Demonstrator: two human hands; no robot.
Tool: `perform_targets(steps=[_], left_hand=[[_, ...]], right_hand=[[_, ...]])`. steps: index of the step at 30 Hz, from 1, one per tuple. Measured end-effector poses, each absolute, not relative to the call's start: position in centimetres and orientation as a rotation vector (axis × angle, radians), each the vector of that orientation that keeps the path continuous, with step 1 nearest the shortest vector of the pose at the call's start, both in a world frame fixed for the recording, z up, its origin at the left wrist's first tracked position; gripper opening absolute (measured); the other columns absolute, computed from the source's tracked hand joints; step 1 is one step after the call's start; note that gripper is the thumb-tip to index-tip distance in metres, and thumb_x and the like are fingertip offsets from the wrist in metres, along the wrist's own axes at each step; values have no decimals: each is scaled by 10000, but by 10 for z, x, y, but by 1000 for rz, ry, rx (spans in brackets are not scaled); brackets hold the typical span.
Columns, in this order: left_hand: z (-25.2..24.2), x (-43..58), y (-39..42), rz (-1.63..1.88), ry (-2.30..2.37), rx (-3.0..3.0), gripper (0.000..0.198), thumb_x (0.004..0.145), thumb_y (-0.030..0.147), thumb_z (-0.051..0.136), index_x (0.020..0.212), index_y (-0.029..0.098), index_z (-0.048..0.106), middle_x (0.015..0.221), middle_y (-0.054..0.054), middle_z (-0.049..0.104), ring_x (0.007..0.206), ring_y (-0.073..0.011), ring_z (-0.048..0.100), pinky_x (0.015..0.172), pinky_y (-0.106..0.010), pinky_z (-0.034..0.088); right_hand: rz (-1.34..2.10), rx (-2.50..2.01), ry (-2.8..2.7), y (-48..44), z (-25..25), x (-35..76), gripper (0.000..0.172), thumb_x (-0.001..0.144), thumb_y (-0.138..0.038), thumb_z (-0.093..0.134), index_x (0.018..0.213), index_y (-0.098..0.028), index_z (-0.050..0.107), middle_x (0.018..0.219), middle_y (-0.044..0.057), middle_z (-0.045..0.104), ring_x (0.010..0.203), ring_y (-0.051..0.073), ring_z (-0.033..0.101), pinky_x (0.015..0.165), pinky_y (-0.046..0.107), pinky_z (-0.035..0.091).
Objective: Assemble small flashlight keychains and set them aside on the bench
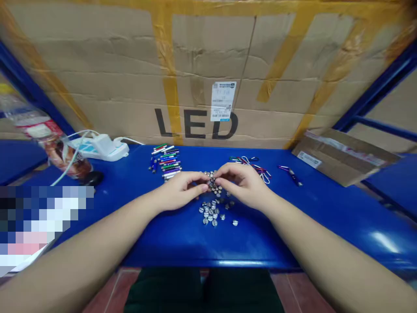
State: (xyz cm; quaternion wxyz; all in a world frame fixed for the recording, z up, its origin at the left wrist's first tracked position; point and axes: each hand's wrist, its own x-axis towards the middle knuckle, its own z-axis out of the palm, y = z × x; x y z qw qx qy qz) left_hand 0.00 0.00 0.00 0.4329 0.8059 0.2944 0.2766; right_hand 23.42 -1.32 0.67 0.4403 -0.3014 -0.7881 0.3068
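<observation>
My left hand point(183, 189) and my right hand point(241, 182) meet over a pile of small round silver button cells point(213, 211) on the blue table point(325, 217). Both pinch with fingertips at the top of the pile, close together, on small silver pieces that I cannot make out clearly. Behind my left hand lies a row of several small coloured pen-like tubes point(167, 161). Behind my right hand sits a tangle of coloured keyring clips point(256, 167). One single purple clip piece point(291, 174) lies apart to the right.
A large cardboard box marked LED point(202, 78) stands at the table's back. A white power strip with cables point(100, 147) and a plastic bottle point(48, 139) are at the left. A smaller flat carton point(342, 156) lies at the right. Blue rack posts frame both sides.
</observation>
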Motion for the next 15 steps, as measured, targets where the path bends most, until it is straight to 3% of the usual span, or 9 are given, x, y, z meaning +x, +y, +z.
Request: perform_targets(steps=[7,15], left_hand=[[3,-1,-4,597,711,1936,289,1027,376,507,959,142,663,821,-11,597,706,-120,521,655,-239,443],[-4,10,-4,477,694,1568,485,960,640,537,916,159,589,619,94,306,501,-87,283,483,-218,285]], right_hand=[[835,-756,-1997,-12,2,236,96,915,-274,716,950,-184,711,904,57,766,793,186,733,746,329,593],[428,-643,-2320,-13,15,245,99,980,-223,640,897,-190,681,887,60,733,828,183,685,782,321,538]])
